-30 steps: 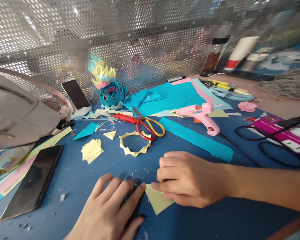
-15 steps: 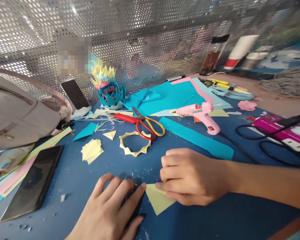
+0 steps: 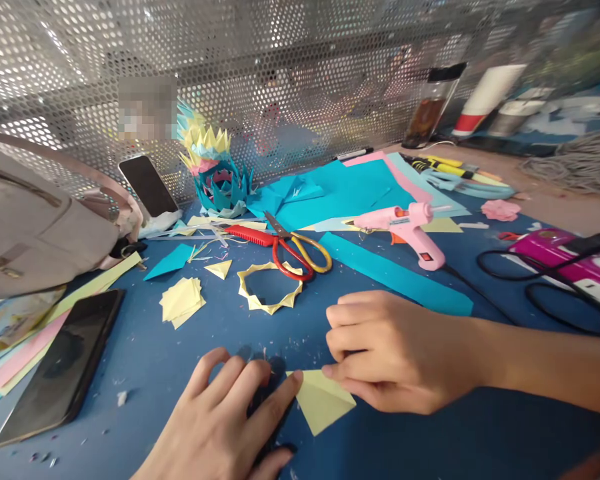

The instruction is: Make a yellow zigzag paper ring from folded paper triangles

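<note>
A small folded yellow paper triangle (image 3: pixel 323 400) lies on the blue table top (image 3: pixel 180 353) near the front edge. My left hand (image 3: pixel 225 420) rests flat beside it, fingers spread, with the index fingertip pressing the triangle's left corner. My right hand (image 3: pixel 395 353) is curled, its thumb and fingertips pinching down on the triangle's right edge. Further back lie a ring of joined yellow folded pieces (image 3: pixel 270 287) and a small stack of yellow paper squares (image 3: pixel 183 301).
Red and yellow scissors (image 3: pixel 290 248), a pink glue gun (image 3: pixel 405 225) with its black cord, teal paper sheets (image 3: pixel 340 190), a teal strip (image 3: pixel 395 275), a black phone (image 3: pixel 60 367) at left, a bag (image 3: pixel 35 227), a paper flower model (image 3: pixel 215 173), a magenta power strip (image 3: pixel 575 263).
My right hand has slid slightly to the right along the yellow triangle, and my left index fingertip has followed onto the paper's corner. The camera view shifted a little.
</note>
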The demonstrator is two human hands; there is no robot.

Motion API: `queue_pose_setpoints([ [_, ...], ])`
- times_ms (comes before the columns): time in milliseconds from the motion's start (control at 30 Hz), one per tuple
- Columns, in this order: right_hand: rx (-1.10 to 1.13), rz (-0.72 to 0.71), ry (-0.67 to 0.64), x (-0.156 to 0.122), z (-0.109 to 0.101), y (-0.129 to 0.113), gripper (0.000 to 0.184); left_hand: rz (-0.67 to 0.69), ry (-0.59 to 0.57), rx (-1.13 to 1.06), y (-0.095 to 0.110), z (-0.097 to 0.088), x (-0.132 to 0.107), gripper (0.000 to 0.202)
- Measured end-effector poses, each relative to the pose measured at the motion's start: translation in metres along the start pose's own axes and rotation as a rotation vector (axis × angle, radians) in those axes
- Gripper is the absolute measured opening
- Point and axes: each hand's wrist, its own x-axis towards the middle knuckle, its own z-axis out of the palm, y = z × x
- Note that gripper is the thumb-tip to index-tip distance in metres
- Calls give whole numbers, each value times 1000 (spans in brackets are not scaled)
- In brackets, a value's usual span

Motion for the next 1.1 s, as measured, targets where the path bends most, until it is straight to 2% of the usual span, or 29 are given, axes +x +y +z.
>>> queue_pose_setpoints([
  [467,-25,-71,19,0,1,4,28,8,34,-28,0,-1,2,39],
  [700,-37,-86,105,0,10,6,31,142,137,-17,18,0,16,27],
  [767,-10,-70,132,-1,12,7,32,105,248,-43,23,3,20,28],
  [833,55,-48,152,-1,13,7,32,85,296,-58,25,3,23,31],
  [933,205,8,172,-1,11,7,34,124,197,-58,24,-2,26,27],
  [1000,313,69,193,0,9,7,34,122,184,-94,20,-5,27,28],
  [1100,434,200,226,1,5,7,25,95,187,-268,12,-8,29,31],
])
